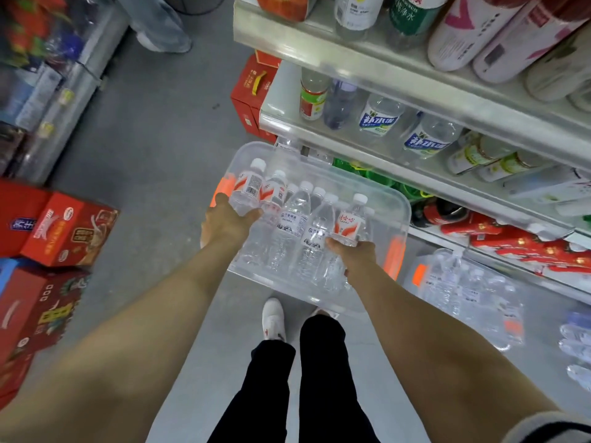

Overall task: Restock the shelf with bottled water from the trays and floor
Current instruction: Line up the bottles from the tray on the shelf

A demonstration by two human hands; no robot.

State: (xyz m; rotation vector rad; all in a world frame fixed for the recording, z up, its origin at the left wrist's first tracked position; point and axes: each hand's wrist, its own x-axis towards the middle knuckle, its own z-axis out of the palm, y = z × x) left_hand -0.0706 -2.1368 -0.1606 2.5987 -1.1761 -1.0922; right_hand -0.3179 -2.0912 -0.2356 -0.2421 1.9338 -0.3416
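Shelf-side tray [403, 206]: left hand [228, 223] grasps left bottle [248, 187], right hand [351, 252] right bottle [350, 222]; likely light, slick; grip mid-body.

Retail shop, drinks aisle: tiered shelf [361, 63] with clear plastic rails along the front edges, bottled drinks [380, 118] lined up label-out on it, same blue label repeated side by side, bigger bottles [463, 33] on the tier above, red packs [511, 241] lower down. Stock sits straight on the grey floor [153, 139]: shrink-wrapped water packs [463, 295] by the shelf foot, red gift boxes [68, 230] stacked on the left, more red boxes [252, 87] at the shelf end. Clear tray [403, 203] of small water bottles [294, 215] in front of the shelf. Second goods rack [67, 87] opposite, blurred. Another person's legs [160, 24] further along the aisle
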